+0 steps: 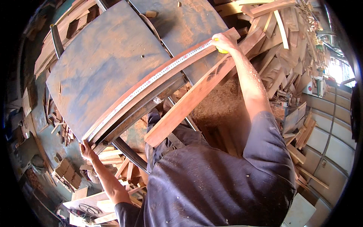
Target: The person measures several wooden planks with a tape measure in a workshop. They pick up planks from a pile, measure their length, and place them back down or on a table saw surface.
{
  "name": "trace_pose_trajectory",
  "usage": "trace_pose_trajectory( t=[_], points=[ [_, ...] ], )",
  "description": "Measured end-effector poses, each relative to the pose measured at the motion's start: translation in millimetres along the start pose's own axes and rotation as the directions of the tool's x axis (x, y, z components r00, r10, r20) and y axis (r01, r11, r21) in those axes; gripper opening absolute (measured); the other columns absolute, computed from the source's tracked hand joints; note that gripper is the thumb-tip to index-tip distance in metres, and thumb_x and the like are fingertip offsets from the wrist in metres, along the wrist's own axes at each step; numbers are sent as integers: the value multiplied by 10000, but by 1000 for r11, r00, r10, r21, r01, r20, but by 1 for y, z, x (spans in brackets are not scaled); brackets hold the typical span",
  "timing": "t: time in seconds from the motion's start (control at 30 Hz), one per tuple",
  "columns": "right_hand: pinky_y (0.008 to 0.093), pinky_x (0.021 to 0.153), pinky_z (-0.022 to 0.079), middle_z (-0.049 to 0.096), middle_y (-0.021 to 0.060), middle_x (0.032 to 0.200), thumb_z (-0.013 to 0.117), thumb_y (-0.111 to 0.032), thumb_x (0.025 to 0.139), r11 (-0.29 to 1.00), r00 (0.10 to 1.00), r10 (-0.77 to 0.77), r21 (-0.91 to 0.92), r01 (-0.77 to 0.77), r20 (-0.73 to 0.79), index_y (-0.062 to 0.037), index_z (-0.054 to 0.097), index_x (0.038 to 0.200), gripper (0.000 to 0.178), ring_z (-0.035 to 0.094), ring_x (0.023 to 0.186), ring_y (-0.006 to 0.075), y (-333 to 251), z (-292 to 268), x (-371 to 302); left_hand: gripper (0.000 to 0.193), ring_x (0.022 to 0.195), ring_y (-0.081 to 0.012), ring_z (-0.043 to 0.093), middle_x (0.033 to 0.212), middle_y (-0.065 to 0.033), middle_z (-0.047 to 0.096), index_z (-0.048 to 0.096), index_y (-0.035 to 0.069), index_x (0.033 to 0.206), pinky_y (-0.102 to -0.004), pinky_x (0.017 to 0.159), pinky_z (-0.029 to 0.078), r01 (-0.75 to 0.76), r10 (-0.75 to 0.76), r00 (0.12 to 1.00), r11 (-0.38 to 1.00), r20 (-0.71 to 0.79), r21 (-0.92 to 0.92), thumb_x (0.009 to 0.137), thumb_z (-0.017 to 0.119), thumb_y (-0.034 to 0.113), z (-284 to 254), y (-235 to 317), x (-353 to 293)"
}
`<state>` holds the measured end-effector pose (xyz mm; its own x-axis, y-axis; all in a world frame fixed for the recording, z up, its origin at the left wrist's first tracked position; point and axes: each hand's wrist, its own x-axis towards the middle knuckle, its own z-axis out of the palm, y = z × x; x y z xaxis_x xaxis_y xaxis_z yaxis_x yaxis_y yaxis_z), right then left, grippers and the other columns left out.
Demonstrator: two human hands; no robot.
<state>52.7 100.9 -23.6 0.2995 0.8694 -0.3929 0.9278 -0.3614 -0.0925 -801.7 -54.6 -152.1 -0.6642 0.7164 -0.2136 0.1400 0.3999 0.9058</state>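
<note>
Wooden plank point(162, 78) lies along the near edge of the metal-topped table point(102, 53), apparently being measured, the white tape blade point(150, 82) stretched along it. By the table's near left corner, the left hand point(87, 150) curls its fingers at the plank's end, whether pinching I can't tell; toward the table's right, the right hand point(225, 41) grips the yellow tape case point(223, 51). Next probably calls for a taut blade and a careful reading

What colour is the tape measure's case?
The case is yellow, showing in the head view.
</note>
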Motion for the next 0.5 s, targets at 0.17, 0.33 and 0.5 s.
trace_pose_trajectory(
  t=[0.17,0.33,0.5],
  points=[
    [447,926,541,749,104,1109,688,-417,846,981,988,77,-168,-99,-136,-232,773,1075,306,703,1072,325,41,-16,23,212,738,-72,596,860,10,706,759,32,994,-233,657,481,3,-3,1000,1000,-20,2,995,721,240,-12,-11,1],
    [464,960,526,730,104,1193,691,-425,859,973,978,162,-143,-180,-132,-255,776,1097,305,677,1149,310,49,-14,26,291,728,-108,643,903,-22,717,727,9,1103,-258,624,537,29,-29,1000,998,-11,47,993,718,278,-5,-4,-1],
    [454,976,530,712,111,1191,715,-443,821,980,982,165,-96,-173,-93,-250,786,1088,337,676,1149,299,54,-9,37,292,678,-112,605,852,-25,678,699,17,974,-277,576,530,45,-43,999,996,-25,72,993,717,307,-10,-7,0]
  ],
)
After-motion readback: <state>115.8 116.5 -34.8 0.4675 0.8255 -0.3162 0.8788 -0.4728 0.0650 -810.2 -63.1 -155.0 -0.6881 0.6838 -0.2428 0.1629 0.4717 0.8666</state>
